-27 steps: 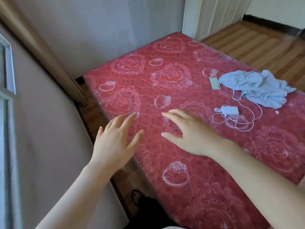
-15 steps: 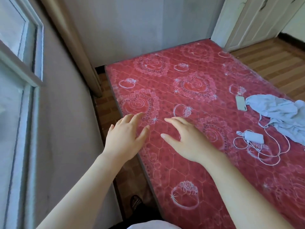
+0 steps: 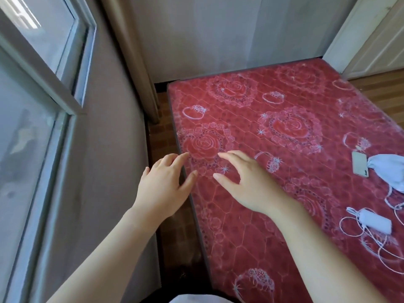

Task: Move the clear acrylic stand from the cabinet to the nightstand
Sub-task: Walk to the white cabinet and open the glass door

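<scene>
No clear acrylic stand, cabinet or nightstand shows in this view. My left hand (image 3: 162,185) hovers over the left edge of a red patterned mattress (image 3: 290,99), fingers loosely spread and holding nothing. My right hand (image 3: 247,182) hangs just right of it above the mattress, fingers relaxed and slightly bent, also holding nothing. The two hands are a short gap apart, thumbs pointing at each other.
A window (image 3: 28,101) and wall run along the left, with a narrow floor gap (image 3: 161,136) beside the mattress. On the mattress at the right lie a phone (image 3: 359,164), a pale blue cloth (image 3: 391,171) and a white charger with cable (image 3: 375,220). A white door (image 3: 371,33) stands at the far right.
The view has swung left: window and wall fill more of the frame, and the phone, cloth and charger have slid to the right edge. Both hands keep the same open pose.
</scene>
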### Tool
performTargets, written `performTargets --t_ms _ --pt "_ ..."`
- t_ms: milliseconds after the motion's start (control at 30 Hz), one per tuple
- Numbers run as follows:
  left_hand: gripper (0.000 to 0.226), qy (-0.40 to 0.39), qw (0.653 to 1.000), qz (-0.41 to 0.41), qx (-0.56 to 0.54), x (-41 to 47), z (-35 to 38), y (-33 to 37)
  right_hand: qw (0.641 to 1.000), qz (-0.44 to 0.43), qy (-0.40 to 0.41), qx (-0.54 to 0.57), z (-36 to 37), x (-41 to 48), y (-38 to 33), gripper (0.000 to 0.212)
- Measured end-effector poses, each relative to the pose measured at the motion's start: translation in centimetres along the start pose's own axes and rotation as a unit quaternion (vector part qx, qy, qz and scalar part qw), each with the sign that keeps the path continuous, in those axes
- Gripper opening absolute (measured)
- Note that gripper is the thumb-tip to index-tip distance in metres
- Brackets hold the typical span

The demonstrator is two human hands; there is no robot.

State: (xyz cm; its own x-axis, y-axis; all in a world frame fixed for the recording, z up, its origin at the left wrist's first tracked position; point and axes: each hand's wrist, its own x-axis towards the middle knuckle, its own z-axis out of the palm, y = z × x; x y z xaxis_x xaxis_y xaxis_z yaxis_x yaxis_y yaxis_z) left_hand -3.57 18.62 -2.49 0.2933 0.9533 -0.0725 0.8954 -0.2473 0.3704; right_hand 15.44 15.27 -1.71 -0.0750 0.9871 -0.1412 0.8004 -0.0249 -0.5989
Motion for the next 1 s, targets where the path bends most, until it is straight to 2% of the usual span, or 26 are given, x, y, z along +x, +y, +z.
performTargets --t_ms 233,400,633,767,1000 --pt "0.057 -0.007 1.0 0.026 0.003 5.5 0.3 0.7 1.0 0.021 -0.019 -0.009 -1.4 3.0 2.4 0.054" --pt "0.056 -0.032 0.996 0.078 -0.005 12.2 0.3 0.7 0.998 0.063 0.009 -0.007 -2.4 7.3 3.0 0.055" --pt "0.055 -0.111 0.971 0.212 0.021 22.8 -1.2 -0.3 0.983 0.177 0.046 0.0 -3.8 12.9 1.0 0.055" --pt "0.058 -0.124 0.95 0.286 0.03 27.3 -3.1 -0.5 0.975 0.212 0.07 0.004 -4.7 15.3 -0.6 0.055" --pt "0.058 -0.119 0.945 0.304 0.033 29.8 -3.4 -0.6 0.973 0.21 0.085 0.033 -4.8 18.5 0.4 0.053"
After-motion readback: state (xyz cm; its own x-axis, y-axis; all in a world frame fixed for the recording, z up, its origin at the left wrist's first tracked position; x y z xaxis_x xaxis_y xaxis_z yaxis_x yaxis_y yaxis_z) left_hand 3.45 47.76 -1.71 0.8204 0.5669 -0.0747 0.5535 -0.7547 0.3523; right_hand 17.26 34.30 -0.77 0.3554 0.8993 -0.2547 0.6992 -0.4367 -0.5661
